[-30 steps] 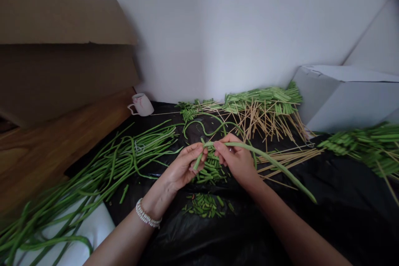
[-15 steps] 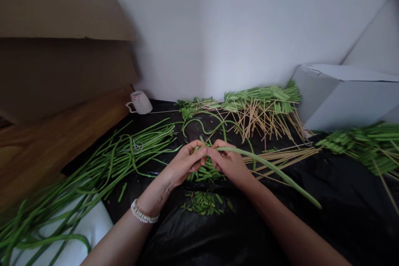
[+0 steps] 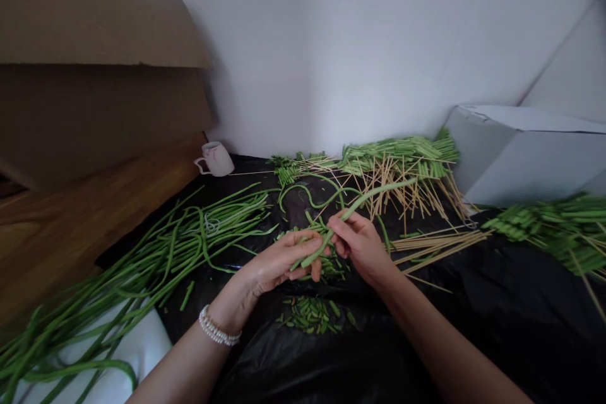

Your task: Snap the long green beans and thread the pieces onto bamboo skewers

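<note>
My right hand (image 3: 362, 243) pinches a long green bean (image 3: 379, 191) partway along; its far end points up and to the right over the skewers. The bean's near end lies across the fingers of my left hand (image 3: 288, 259). My left hand is closed around a short bean piece (image 3: 297, 263), its thumb on top. Cut bean pieces (image 3: 331, 268) lie beneath both hands. Closer to me is a small heap of short bean ends (image 3: 312, 314) on the black plastic sheet (image 3: 379, 353).
Whole long beans (image 3: 175, 252) spread over the left side. Skewered bean pieces (image 3: 402, 153) lie along the wall, and more skewered beans (image 3: 558, 224) at right. Loose wooden skewers (image 3: 440, 245), a white mug (image 3: 215, 159), a cardboard box (image 3: 104, 95) and a white box (image 3: 530, 151) surround the sheet.
The long bean has swung from pointing down-right to pointing up-right. My hands have drawn slightly apart, and the bean's near end now shows across my left fingers.
</note>
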{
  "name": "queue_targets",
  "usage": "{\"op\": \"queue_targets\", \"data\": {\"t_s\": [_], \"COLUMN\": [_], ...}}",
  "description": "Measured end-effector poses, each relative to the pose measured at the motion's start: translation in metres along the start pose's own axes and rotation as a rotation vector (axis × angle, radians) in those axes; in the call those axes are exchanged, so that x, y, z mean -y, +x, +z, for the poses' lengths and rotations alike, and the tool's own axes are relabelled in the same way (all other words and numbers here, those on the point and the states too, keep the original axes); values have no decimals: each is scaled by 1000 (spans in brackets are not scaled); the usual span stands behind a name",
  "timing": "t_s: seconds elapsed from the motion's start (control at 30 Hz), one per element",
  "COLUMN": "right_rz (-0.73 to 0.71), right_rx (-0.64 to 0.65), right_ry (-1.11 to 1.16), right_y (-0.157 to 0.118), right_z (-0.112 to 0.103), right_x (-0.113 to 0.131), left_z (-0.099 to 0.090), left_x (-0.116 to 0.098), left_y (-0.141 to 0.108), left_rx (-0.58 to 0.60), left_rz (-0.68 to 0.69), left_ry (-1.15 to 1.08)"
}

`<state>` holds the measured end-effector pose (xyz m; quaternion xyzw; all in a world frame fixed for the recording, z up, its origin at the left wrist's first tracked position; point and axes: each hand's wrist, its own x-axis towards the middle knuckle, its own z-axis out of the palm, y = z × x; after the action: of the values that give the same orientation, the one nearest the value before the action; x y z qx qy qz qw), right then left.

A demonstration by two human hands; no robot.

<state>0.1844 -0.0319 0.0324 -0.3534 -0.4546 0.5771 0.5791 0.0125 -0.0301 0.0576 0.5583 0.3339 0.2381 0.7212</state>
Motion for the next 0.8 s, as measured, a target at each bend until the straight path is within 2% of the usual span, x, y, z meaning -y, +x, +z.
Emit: {"op": "queue_targets", "data": {"t_s": [0.17, 0.33, 0.4, 0.5, 0.67, 0.8], "right_rz": [-9, -23, -40, -89, -172, -276], "right_rx": [67, -8, -34, -33, -52, -72], "right_ry": [-121, -11, 25, -32, -306, -552], "right_y": [-3, 0, 2, 1, -9, -15], "right_z": [1, -3, -4, 0, 12, 17], "right_x": [-4, 1, 3, 2, -6, -13], "left_z": [0, -3, -2, 1, 3, 6], "left_x": [6, 10, 11, 12, 11, 14], "left_y": [4, 6, 8, 11, 14, 18], "left_rx": [-53, -124, -174, -257, -317, -369], "left_rz": [72, 108, 151, 243, 245, 242], "left_ry": [140, 137, 49, -206, -614, -716]}}
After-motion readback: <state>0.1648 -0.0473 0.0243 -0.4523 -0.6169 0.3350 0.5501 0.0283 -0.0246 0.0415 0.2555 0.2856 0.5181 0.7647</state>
